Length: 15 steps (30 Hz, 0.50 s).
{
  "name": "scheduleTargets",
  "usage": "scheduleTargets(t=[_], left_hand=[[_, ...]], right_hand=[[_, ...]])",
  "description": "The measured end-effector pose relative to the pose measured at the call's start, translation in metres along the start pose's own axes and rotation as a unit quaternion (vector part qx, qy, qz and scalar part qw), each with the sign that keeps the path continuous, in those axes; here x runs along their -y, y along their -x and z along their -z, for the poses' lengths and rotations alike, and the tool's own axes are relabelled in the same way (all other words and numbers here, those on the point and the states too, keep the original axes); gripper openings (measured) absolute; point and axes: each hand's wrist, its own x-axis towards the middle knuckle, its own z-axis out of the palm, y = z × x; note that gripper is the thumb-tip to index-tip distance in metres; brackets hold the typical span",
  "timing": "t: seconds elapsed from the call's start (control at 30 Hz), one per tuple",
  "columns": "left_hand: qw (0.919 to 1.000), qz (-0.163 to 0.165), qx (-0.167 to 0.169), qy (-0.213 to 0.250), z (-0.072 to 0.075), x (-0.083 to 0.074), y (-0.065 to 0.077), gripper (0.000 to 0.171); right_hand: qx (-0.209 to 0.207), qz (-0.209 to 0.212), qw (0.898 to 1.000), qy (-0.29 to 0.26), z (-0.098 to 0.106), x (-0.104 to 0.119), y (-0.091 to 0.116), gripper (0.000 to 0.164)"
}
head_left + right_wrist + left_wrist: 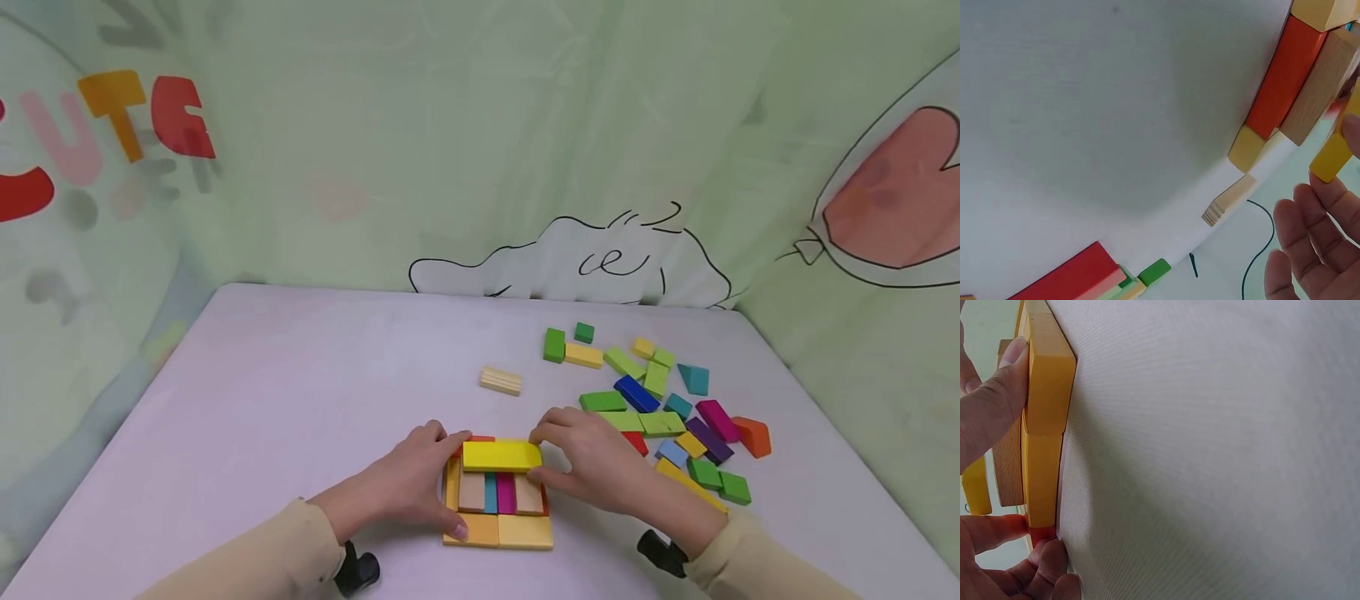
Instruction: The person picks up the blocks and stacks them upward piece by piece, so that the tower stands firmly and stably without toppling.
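In the head view, a low rectangular structure of colored wooden blocks (525, 533) lies on the table before me. My left hand (401, 479) spans its left side, thumb on the front orange block (480, 530) and fingers around the back corner. The left wrist view shows those fingertips curled at a red block (1042, 534). My right hand (592, 454) pinches the right end of a long yellow block (502, 457) over the structure's back part. Plain wood, teal and magenta blocks show inside. In the right wrist view, the yellow block (1332, 156) stands higher than the orange-red side block (1288, 75).
Many loose blocks in green, blue, purple and orange lie scattered at the right, among them a magenta block (717, 421). Behind the structure lies a grooved wooden block (500, 381). A printed cloth (480, 125) hangs behind the white table (262, 400).
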Motion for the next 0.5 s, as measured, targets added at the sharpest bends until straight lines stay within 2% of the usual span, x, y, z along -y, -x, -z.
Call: scheduleTargets(t=[0.5], left_hand=[[1.0,-0.002,0.001,0.0,-0.0005,0.0002,-0.0014,0.109]], right_hand=[[0.011,-0.011,1.0,-0.011,-0.0067,0.0016,-0.001,0.03]])
